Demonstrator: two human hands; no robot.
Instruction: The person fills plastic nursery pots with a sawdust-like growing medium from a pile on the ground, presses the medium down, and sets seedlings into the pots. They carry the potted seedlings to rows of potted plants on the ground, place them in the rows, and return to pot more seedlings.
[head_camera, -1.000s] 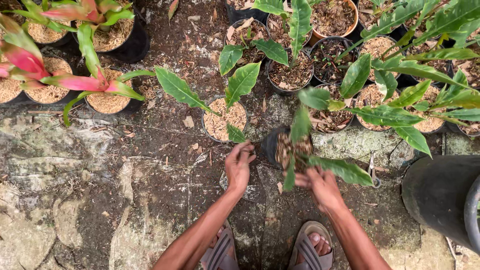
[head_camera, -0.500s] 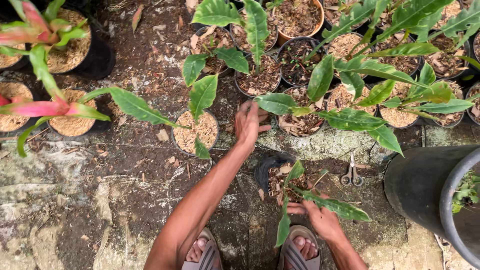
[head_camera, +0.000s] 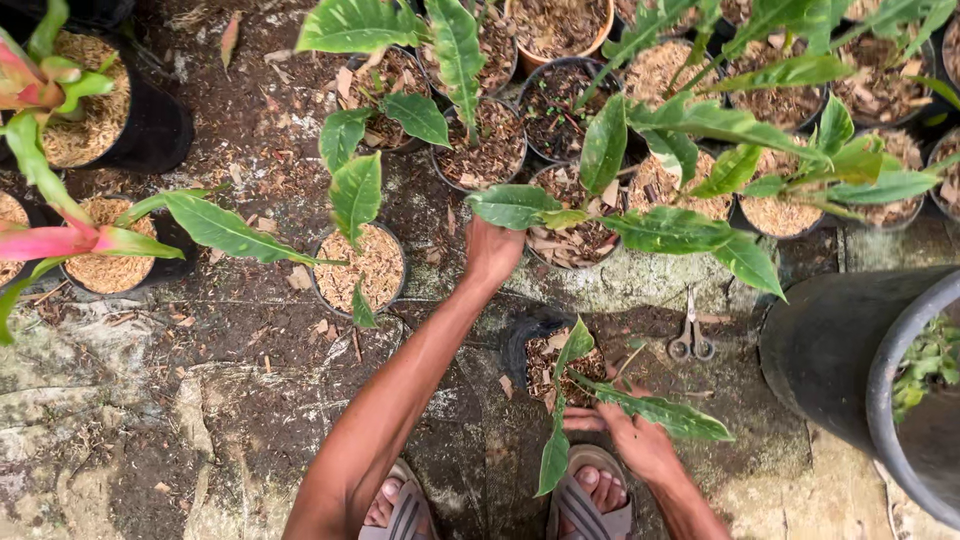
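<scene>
Reaching left hand forward, curled on rim of husk-filled pot; right hand loosely open, steadying small black pot. Risks: snapping variegated leaf under palm, tipping pot.

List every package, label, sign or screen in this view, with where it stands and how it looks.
None in view: no package, label, sign or screen.
What is there: black potted plants on wet stone ground, scissors lying right of centre.
Left hand reaches up to a pot's leaf; right hand rests by a small black pot near the person's feet.
</scene>
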